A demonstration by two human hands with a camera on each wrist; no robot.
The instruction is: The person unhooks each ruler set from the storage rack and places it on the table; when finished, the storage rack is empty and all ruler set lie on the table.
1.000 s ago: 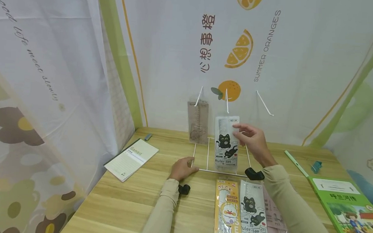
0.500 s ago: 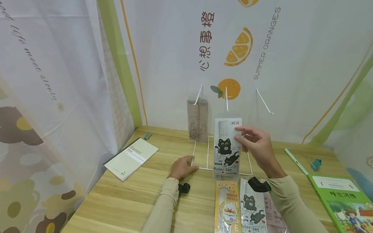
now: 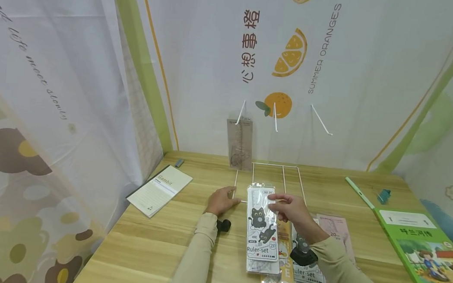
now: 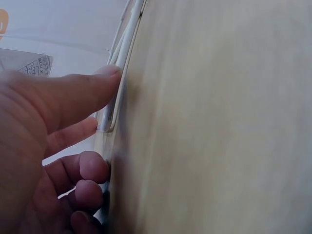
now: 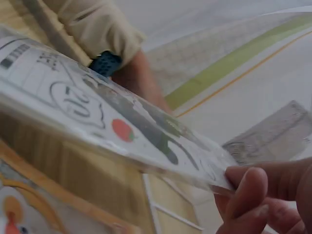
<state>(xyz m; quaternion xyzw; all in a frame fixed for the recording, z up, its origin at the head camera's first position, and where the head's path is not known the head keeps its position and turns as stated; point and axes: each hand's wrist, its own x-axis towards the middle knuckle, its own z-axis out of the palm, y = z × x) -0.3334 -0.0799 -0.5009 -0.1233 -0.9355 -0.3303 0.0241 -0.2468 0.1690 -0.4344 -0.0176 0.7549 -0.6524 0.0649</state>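
Your right grip (image 3: 294,212) is pinching a ruler packet (image 3: 260,223), left grip (image 3: 220,201) the rack (image 3: 275,165); one brownish packet (image 3: 240,146) is hanging at twelve o'clock, unhung packets (image 3: 309,274) lying at five.

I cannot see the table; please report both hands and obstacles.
Left hand gripping white wire rack. Right hand pinching rectangular white plastic cat-print ruler pack. Orange plastic duck packet partly hidden behind; nothing seen blocking.

You are working at a cloth-walled desk corner with stationery.
Printed cloths (image 3: 207,71) hang behind and on both sides of your wood-grain table (image 3: 137,257); a notebook (image 3: 160,191), a green book (image 3: 424,253), ruler packs (image 3: 309,276) and a white wire rack (image 3: 275,165) share its top. Home or shop, you cannot tell.
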